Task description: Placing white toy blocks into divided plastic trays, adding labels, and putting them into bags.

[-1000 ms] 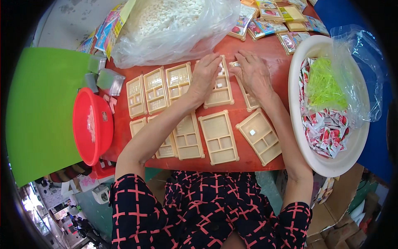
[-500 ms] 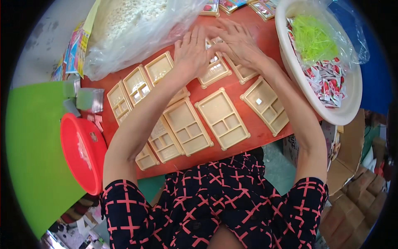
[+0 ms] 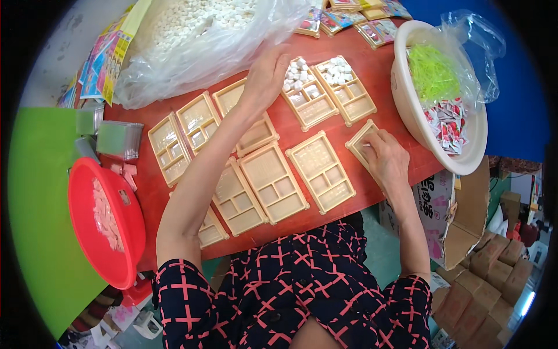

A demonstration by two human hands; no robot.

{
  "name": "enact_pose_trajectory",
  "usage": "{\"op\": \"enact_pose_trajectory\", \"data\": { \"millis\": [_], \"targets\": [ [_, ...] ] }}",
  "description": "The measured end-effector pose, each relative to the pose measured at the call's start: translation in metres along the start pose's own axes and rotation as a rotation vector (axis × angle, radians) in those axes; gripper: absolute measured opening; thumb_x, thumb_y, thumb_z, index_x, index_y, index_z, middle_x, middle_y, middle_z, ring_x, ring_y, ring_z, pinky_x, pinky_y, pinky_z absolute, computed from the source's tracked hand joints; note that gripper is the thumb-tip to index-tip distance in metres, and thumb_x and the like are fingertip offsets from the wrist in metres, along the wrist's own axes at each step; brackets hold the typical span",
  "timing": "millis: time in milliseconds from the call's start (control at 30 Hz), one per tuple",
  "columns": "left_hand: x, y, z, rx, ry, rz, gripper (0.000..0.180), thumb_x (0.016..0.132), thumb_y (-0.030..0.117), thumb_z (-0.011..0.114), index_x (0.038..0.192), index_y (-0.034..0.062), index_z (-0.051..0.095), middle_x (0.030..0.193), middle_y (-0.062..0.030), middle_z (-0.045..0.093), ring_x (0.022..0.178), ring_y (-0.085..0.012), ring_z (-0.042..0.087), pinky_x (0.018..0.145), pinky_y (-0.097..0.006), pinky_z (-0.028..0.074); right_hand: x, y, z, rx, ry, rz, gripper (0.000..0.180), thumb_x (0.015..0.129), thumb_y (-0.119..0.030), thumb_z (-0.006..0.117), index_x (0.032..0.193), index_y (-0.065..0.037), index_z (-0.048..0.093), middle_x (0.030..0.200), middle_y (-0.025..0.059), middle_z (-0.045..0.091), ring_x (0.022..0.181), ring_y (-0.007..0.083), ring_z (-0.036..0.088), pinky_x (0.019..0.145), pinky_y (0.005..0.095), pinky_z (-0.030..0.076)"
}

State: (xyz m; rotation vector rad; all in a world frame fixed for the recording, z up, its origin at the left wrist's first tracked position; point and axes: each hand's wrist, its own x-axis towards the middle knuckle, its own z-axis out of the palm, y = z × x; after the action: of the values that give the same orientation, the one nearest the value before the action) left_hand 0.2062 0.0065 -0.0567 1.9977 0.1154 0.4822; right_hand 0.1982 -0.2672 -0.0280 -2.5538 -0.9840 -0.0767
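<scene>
My left hand (image 3: 266,78) is above the far trays, beside the clear bag of white pieces, fingers stretched and seemingly holding nothing. My right hand (image 3: 386,158) reaches into a tan compartment tray (image 3: 356,143) at the right, thumb and fingers pinched; what sits between them is hidden. Two far trays hold small white cubes (image 3: 336,71), like mini marshmallows, in their large compartments. Close to me, a tan divided tray (image 3: 321,172) lies beside another tray (image 3: 273,183), both without cubes. More such trays are partly covered by my left forearm.
The big clear bag (image 3: 192,64) covers the table's far left. A cream basin (image 3: 401,75) with green strips and small sachets stands right. At the left are a red basin (image 3: 78,215) and stacked clear boxes (image 3: 119,139). Filled packs (image 3: 376,32) lie at the far edge.
My hands, earlier together over the far trays, have parted. The right came back to the near right tray, where a single white cube lay. The far trays' white cubes are now uncovered.
</scene>
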Motion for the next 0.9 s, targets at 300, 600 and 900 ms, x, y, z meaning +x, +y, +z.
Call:
{"op": "enact_pose_trajectory", "data": {
  "millis": [300, 600, 900],
  "targets": [
    [-0.028, 0.004, -0.003, 0.304, 0.076, 0.209, 0.022, 0.067, 0.004, 0.065, 0.089, 0.0024, 0.059, 0.094, -0.0139, 0.054, 0.09, -0.0298, 0.05, 0.078, -0.036, 0.042, 0.089, -0.033, 0.023, 0.353, 0.09, 0.032, 0.01, 0.073, -0.011, 0.061, 0.08, -0.003, 0.061, 0.071, 0.0114, 0.059, 0.06, 0.0207, 0.056, 0.056, 0.0323, 0.043],
    [-0.025, 0.0, 0.008, 0.427, 0.036, 0.188, 0.022, 0.061, 0.006, 0.069, 0.082, 0.0055, 0.06, 0.088, -0.013, 0.048, 0.085, -0.0292, 0.049, 0.074, -0.037, 0.043, 0.111, -0.037, 0.052, -0.017, -0.062, -0.076, 0.014, 0.071, -0.015, 0.063, 0.081, -0.005, 0.062, 0.078, 0.0085, 0.06, 0.068, 0.0273, 0.059, 0.059, 0.0356, 0.045],
    [-0.015, -0.005, 0.005, 0.419, 0.096, 0.176, 0.027, 0.066, -0.003, 0.058, 0.092, 0.0016, 0.055, 0.091, -0.0161, 0.048, 0.088, -0.0326, 0.047, 0.077, -0.039, 0.041, 0.132, -0.053, 0.057, 0.226, 0.085, -0.025, 0.012, 0.074, -0.009, 0.059, 0.085, -0.005, 0.061, 0.083, 0.0088, 0.059, 0.073, 0.0258, 0.059, 0.064, 0.0332, 0.046]
  ]
}}
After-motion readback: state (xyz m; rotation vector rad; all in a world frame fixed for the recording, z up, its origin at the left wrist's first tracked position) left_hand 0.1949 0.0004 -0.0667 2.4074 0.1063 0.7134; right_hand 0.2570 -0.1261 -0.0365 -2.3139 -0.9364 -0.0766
